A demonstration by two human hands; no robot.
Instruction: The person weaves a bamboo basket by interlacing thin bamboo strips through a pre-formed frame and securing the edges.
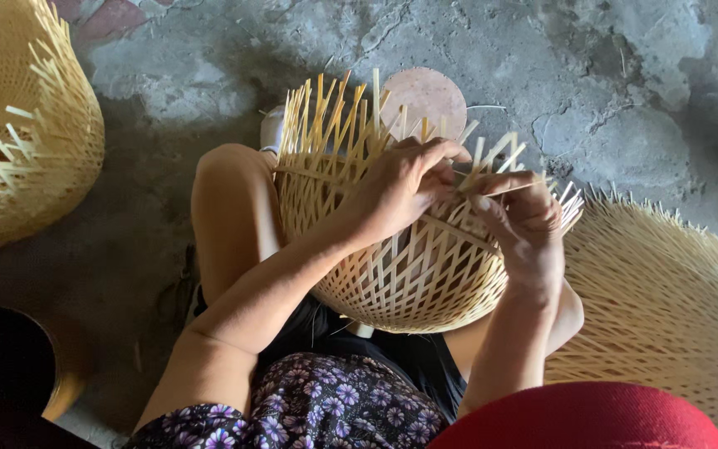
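Bamboo strips, pale yellow, form a half-woven basket [392, 266] that rests on the person's lap, between the knees, its open lattice wall facing the camera and its unfinished rim of loose strip ends pointing up and away. Left hand [400, 187] lies over the upper rim, fingers [442, 158] curled closed around the strip ends at the top edge. Right hand [525, 224] meets it just beside, thumb and forefinger pinched shut on a single thin strip [500, 185] that runs across between the two hands. Both forearms cross in front of the basket wall.

A round pinkish disc [425, 100] lies on the cracked concrete floor [608, 91] just behind the basket rim. A second woven basket [18, 141] with bristling strip ends stands at upper left, well apart; a third, wider woven piece [666, 291] sits at right, near the right elbow. Floral purple fabric [309, 407] covers the lap, and a red rounded edge [583, 416] fills the lower right corner.
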